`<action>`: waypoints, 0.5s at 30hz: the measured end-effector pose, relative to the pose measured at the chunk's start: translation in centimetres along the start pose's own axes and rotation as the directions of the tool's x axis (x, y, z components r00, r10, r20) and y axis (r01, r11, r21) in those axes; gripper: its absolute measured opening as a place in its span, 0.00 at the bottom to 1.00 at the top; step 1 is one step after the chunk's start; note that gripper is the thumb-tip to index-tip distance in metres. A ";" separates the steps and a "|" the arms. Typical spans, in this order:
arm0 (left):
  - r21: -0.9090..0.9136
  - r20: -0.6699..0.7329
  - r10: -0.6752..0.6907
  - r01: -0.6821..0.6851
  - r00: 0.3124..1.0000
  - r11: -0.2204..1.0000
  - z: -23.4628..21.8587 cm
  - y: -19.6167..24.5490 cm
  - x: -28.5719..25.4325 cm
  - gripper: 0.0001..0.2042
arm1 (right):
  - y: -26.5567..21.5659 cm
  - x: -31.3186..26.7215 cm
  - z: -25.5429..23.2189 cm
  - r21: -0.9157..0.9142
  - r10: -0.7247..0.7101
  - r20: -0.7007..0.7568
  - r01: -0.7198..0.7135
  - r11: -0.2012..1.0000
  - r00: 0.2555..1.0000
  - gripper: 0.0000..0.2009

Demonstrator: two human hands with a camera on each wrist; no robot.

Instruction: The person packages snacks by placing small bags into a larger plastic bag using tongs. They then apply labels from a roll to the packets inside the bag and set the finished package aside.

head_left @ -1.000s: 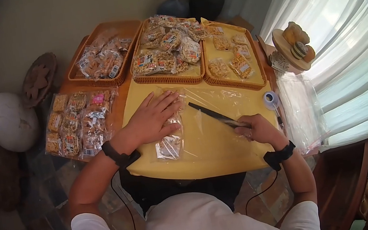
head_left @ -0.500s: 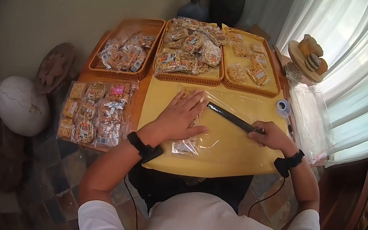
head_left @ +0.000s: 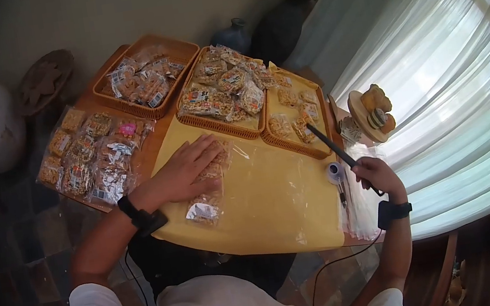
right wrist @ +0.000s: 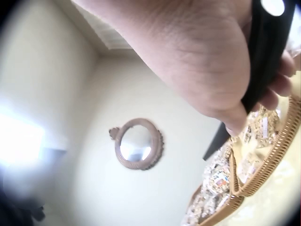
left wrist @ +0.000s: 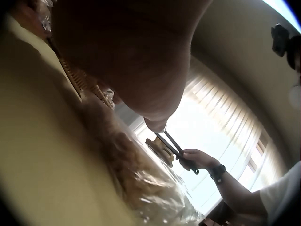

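Observation:
My left hand (head_left: pixel 187 171) lies with straight fingers on a clear packet of snack pieces (head_left: pixel 204 208) at the left of the yellow cloth (head_left: pixel 267 213). In the left wrist view the packet (left wrist: pixel 141 174) shows beneath the palm. My right hand (head_left: pixel 380 176) grips the end of a long black tool (head_left: pixel 336 150), which is raised and points toward the right basket. The right wrist view shows the hand (right wrist: pixel 202 61) with its fingers round the black tool (right wrist: pixel 265 52).
Wicker baskets of packaged snacks stand along the back: left (head_left: pixel 190 46), middle (head_left: pixel 215 124) and right (head_left: pixel 295 148). More packets (head_left: pixel 90 152) lie at the table's left. A tape roll (head_left: pixel 334 172) and a pen (head_left: pixel 342 195) lie at the right, near a wooden stand (head_left: pixel 361 116).
The black tool and my right hand have moved right, away from the packet and my left hand. My left hand stays on the packet. The head view has shifted.

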State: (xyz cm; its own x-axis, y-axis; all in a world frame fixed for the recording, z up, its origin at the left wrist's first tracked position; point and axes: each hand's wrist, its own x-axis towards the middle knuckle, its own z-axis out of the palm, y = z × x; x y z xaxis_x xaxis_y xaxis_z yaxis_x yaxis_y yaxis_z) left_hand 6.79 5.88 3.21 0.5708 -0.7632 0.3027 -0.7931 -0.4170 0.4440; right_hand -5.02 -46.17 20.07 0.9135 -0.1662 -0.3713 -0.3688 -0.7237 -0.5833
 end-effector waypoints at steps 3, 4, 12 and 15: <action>-0.037 -0.038 -0.098 0.097 0.994 0.995 -0.7 0.5 -3.2 0.43 | -2.7 6.1 1.9 -0.209 -0.315 -0.158 0.280 0.937 0.936 0.16; -0.059 -0.045 -0.122 0.119 0.991 0.991 -0.7 1.0 -4.5 0.43 | -3.3 8.3 2.1 -0.261 -0.347 -0.147 0.302 0.917 0.926 0.18; -0.101 -0.182 -0.281 0.266 0.942 0.959 -1.3 3.8 -10.9 0.41 | -8.0 18.6 2.7 -0.216 -0.199 -0.003 0.193 0.957 0.980 0.20; 0.014 -0.196 -0.257 0.265 0.946 0.964 -1.2 4.4 -10.6 0.40 | -6.6 19.9 1.9 -0.186 -0.192 0.089 0.206 0.961 0.977 0.19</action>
State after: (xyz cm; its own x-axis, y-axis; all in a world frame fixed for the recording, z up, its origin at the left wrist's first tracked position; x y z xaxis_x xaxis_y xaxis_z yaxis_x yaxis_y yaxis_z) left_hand -2.52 12.72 3.02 0.7857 -0.5186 0.3373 -0.6165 -0.6112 0.4963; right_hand 15.29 -43.48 15.13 0.9483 0.0365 -0.3153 -0.1342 -0.8541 -0.5025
